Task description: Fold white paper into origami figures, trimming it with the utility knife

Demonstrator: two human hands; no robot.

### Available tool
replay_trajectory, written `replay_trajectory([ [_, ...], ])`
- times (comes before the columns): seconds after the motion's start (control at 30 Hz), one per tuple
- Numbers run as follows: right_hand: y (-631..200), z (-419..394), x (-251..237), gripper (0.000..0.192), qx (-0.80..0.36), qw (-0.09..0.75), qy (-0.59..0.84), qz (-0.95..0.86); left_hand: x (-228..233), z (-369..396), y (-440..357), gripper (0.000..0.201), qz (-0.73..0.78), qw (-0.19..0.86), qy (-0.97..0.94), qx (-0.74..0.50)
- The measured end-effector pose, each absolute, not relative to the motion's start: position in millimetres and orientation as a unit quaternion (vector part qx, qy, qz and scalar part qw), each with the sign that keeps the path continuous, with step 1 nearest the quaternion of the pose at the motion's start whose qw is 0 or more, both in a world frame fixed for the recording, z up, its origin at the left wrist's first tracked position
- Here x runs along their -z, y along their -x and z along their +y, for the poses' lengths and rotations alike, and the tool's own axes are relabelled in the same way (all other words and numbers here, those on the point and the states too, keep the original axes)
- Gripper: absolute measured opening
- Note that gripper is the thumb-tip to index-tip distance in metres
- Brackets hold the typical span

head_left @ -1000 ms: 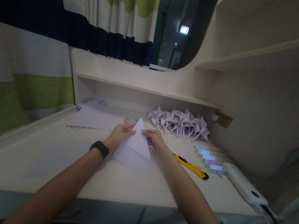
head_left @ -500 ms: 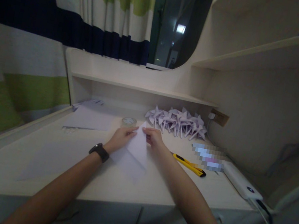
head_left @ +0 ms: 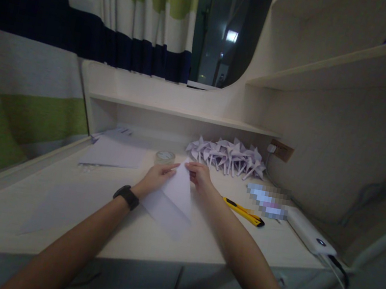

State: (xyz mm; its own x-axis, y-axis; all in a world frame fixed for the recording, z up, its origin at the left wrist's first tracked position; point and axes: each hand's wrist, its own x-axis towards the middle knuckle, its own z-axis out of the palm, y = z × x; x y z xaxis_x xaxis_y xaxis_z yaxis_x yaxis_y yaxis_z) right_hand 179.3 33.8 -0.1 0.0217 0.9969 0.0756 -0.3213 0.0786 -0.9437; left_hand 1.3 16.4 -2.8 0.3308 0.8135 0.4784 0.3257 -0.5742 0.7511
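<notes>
The paper (head_left: 173, 200) now lies flatter on the bench (head_left: 73, 208) than a second ago. Then its folded point stood up between the hands; now the point leans down toward 12 o'clock and the sheet spreads out toward 6 o'clock. That reads as a crease being pressed down, so the fold looks close to set.

The left hand (head_left: 155, 176) rests on the paper's edge at about 10 o'clock, fingers extended and loosely curled, pinching the tip rather than gripping it. The right hand (head_left: 199, 175) sits at about 1 o'clock of the sheet, fingers bent onto the same tip; how tightly it pinches cannot be told. Both hands have moved a little toward 12 o'clock since the earlier frame, nearer the tape roll (head_left: 165, 157).

Unmoved relative to the desk: the heap of folded pinwheels (head_left: 227, 156) at 1 o'clock, the yellow cutter (head_left: 243, 211) at 3 o'clock, and the loose sheets (head_left: 115, 151) at 10 o'clock.
</notes>
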Motion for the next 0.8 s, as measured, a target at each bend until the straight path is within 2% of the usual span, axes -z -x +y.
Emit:
replay_trajectory([
  [0.8,-172,38,5,0.021,-0.505,0.653,0.399,-0.399,-4,5,-7,0.036,0.365,0.298,-0.759,-0.450],
])
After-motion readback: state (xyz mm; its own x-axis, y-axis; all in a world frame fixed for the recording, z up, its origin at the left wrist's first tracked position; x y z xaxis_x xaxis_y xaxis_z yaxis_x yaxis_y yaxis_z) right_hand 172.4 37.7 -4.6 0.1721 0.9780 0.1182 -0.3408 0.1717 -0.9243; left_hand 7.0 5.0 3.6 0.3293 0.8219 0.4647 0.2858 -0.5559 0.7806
